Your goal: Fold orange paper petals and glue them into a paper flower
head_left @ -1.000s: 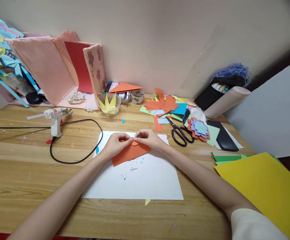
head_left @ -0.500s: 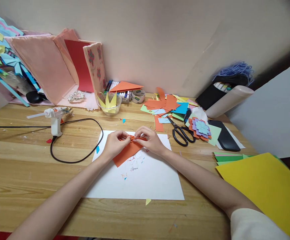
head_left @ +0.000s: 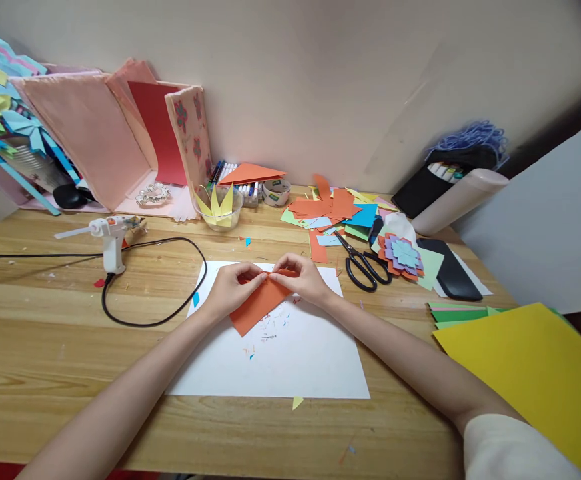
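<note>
A piece of orange paper [head_left: 257, 305] lies partly folded on a white sheet [head_left: 290, 360] in the middle of the wooden table. My left hand [head_left: 233, 288] pinches its upper left edge with closed fingers. My right hand [head_left: 303, 279] pinches the upper right edge, its fingertips meeting the left hand's at the fold. Both hands rest low on the white sheet.
Black scissors [head_left: 363, 263], a layered paper flower [head_left: 400, 257] and a heap of coloured paper scraps [head_left: 335, 210] lie to the right. A glue gun [head_left: 107, 237] with a looping black cord [head_left: 170, 300] stands left. Yellow card [head_left: 530, 373] covers the near right corner.
The orange paper has been folded narrower, its right flap brought in. Both hands stayed pinched at the top edge and shifted only slightly.
</note>
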`<state>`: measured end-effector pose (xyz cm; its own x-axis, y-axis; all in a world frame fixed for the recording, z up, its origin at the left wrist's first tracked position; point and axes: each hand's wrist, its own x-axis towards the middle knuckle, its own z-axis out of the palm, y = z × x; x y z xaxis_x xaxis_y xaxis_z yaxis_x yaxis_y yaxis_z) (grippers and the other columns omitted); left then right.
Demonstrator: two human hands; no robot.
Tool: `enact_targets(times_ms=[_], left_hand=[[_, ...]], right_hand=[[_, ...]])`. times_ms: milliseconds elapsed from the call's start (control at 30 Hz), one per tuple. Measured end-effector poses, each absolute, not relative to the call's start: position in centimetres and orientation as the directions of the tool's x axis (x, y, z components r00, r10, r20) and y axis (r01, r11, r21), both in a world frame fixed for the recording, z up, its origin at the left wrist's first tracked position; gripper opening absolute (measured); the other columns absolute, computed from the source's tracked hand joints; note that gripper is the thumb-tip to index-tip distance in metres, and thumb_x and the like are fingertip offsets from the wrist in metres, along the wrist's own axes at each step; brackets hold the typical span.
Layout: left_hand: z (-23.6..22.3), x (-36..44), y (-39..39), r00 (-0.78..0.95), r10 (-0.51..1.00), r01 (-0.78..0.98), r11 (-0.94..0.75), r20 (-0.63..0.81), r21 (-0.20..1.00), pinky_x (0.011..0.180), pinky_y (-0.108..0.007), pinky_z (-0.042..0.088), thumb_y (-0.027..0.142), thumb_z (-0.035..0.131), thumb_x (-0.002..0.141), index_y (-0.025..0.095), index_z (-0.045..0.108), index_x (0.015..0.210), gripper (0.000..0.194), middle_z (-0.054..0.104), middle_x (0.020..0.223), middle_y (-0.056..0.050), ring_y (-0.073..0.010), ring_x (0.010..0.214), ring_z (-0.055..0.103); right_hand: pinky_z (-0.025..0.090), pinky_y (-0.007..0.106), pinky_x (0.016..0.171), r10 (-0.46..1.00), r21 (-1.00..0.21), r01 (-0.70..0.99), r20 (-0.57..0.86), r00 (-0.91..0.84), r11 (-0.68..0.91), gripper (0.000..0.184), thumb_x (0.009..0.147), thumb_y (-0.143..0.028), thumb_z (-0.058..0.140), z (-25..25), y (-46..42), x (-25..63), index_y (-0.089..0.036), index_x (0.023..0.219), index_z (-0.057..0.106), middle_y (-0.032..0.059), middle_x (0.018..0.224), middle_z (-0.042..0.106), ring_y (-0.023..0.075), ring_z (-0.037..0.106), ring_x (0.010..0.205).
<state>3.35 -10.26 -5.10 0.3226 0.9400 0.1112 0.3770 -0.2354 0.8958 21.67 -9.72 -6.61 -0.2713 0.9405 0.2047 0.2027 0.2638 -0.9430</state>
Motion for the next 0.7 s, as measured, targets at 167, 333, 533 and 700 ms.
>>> enact_targets(times_ms=[167,333,533,700], left_hand=[[-5.03,3.36,-10.26,0.325,0.942,0.377,-0.209,0.082,0.902,0.061,-0.024,0.044,0.038,0.055,0.076,0.015,0.066,0.074,0.026,0.068,0.073,-0.005,-0.0157,0.066,0.058],[-4.71,3.54,-10.43,0.337,0.941,0.355,-0.169,0.042,0.919,0.059,-0.024,0.042,0.035,0.056,0.074,0.014,0.066,0.069,0.024,0.066,0.069,-0.005,-0.0149,0.063,0.056],[-4.59,3.57,-10.49,0.338,0.941,0.3,-0.111,0.004,0.948,0.057,-0.022,0.038,0.034,0.055,0.075,0.014,0.065,0.066,0.024,0.062,0.064,-0.001,-0.0125,0.061,0.051],[-4.6,3.64,-10.3,0.305,0.952,0.356,-0.119,0.005,0.927,0.058,-0.023,0.038,0.04,0.054,0.076,0.014,0.066,0.068,0.03,0.064,0.066,-0.002,-0.0135,0.063,0.053]], right_hand=[[0.045,0.029,0.074,0.943,-0.956,0.213,0.132,-0.305,0.203,0.016,0.075,-0.032,0.061,-6.2,-9.72,21.57,-0.017,0.08,0.063,0.005,0.085,0.066,0.0169,0.06,0.081],[0.044,0.027,0.073,0.923,-0.927,0.272,0.152,-0.355,0.257,0.013,0.077,-0.028,0.056,-5.98,-9.87,21.62,-0.017,0.075,0.062,0.0031,0.08,0.065,0.016,0.059,0.078],[0.043,0.025,0.071,0.913,-0.91,0.291,0.18,-0.366,0.296,0.011,0.078,-0.026,0.055,-5.96,-9.99,21.57,-0.017,0.074,0.061,0.0019,0.078,0.064,0.015,0.059,0.076],[0.043,0.026,0.072,0.935,-0.919,0.281,0.188,-0.302,0.276,0.011,0.077,-0.026,0.056,-6.3,-9.82,21.59,-0.017,0.074,0.06,0.0027,0.079,0.064,0.0154,0.059,0.077]])
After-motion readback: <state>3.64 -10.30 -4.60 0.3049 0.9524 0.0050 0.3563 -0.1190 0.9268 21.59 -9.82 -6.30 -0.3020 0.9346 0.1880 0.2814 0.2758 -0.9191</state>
